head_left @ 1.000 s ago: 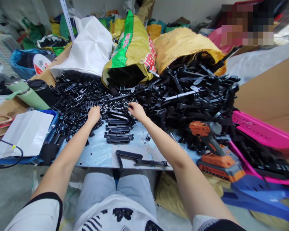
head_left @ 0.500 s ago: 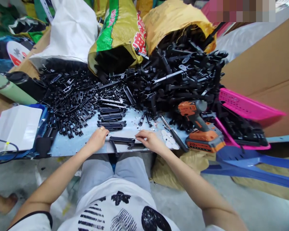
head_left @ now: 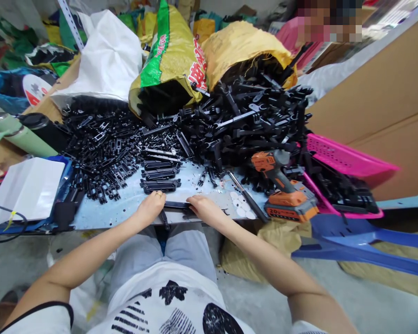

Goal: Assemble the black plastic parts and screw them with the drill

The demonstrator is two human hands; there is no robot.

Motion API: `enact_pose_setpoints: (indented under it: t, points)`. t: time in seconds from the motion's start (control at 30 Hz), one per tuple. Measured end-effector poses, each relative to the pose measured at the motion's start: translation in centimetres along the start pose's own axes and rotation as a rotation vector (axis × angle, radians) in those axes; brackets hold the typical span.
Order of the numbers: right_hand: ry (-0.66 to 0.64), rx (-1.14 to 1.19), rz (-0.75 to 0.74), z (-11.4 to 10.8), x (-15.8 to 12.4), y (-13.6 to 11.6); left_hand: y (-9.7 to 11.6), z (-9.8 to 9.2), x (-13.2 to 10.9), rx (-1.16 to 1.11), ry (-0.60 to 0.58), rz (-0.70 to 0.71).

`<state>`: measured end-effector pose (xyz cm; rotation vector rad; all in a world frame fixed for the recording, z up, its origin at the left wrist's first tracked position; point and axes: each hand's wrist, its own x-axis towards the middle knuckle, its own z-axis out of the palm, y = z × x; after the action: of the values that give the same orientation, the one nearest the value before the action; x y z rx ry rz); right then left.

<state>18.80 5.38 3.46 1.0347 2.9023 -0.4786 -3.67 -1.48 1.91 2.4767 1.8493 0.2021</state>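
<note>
Close to the table's front edge lies a black hinged arm (head_left: 177, 204), a long bar with a shorter leg hanging off its left end. My left hand (head_left: 154, 204) is closed at the bar's left end, the fingertips pinched together. At the other end my right hand (head_left: 202, 206) has its fingers closed on the bar, covering that end. Whether a small pin sits in either pinch is hidden. Just beyond the hands, several similar black arms (head_left: 160, 185) lie stacked in a row. A mat of light blue (head_left: 101, 215) covers the table beneath.
Heaps of black parts (head_left: 251, 120) spill from a yellow sack (head_left: 244, 46) and a white sack (head_left: 107, 51). On the right are an orange cordless drill (head_left: 285, 190), a black-handled tool (head_left: 249, 197) and a pink basket (head_left: 351, 157). Leftward stand a white box (head_left: 24, 190) and a green bottle (head_left: 24, 134).
My left hand has moved right onto the bar's end, and my right hand has shifted slightly left, so the hands are closer together. The camera view has tilted slightly up.
</note>
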Motion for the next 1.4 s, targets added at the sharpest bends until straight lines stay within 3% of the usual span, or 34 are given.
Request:
enact_pose_setpoints:
  t: [0.1, 0.2, 0.33, 0.43, 0.57, 0.67, 0.77, 0.9, 1.0, 1.07, 1.17, 1.23, 1.27, 1.33, 1.4]
  points:
    - [0.198, 0.118, 0.002, 1.4, -1.4, 1.1, -0.8, 1.2, -1.2, -0.082, 0.219, -0.052]
    - [0.340, 0.123, -0.126, 3.0, -2.5, 2.2, -1.0, 2.2, -2.0, -0.075, 0.321, 0.102]
    - [0.325, 0.077, -0.228, 4.9, -3.1, 3.5, -0.5, 3.3, -1.7, 0.018, 0.260, 0.339]
    - [0.316, -0.084, -0.171, 5.5, -3.4, 4.7, 0.2, 3.6, -0.6, 0.070, 0.160, 0.435]
    - [0.378, -0.270, -0.037, 5.4, -3.3, 5.9, 1.6, 4.1, 1.5, 0.089, 0.082, 0.354]
    - [0.408, -0.259, -0.122, 3.9, -2.8, 5.3, 2.1, 3.8, 2.1, 0.029, 0.148, 0.230]
    - [0.413, -0.077, -0.333, 1.1, -3.0, 3.1, 2.2, 1.8, 0.5, -0.143, 0.271, 0.224]
    - [0.336, 0.454, -0.630, -1.6, -4.2, -1.2, 4.1, -3.1, -3.6, -0.651, 0.358, 0.377]
    - [0.332, 0.880, -0.737, -0.7, -4.3, -5.1, 7.0, -5.6, -5.7, -0.929, 0.425, 0.344]
    - [0.436, 1.122, -0.742, 1.1, -3.6, -7.8, 8.7, -5.9, -6.3, -1.010, 0.519, 0.309]
    - [0.837, 1.362, -0.497, 4.2, -1.4, -10.6, 9.8, -4.3, -6.5, -0.918, 0.676, 0.317]
    - [1.028, 1.352, -0.306, 5.3, 0.8, -10.7, 9.0, -2.4, -6.2, -0.730, 0.745, 0.325]
    - [1.032, 1.282, -0.275, 5.4, 2.1, -10.0, 8.2, -1.4, -6.0, -0.614, 0.769, 0.321]
    - [0.896, 1.026, -0.290, 4.7, 5.2, -7.4, 6.2, 0.7, -5.2, -0.379, 0.757, 0.257]
    - [0.737, 0.675, -0.320, 3.2, 9.0, -3.7, 4.2, 2.4, -4.0, -0.173, 0.631, 0.100]
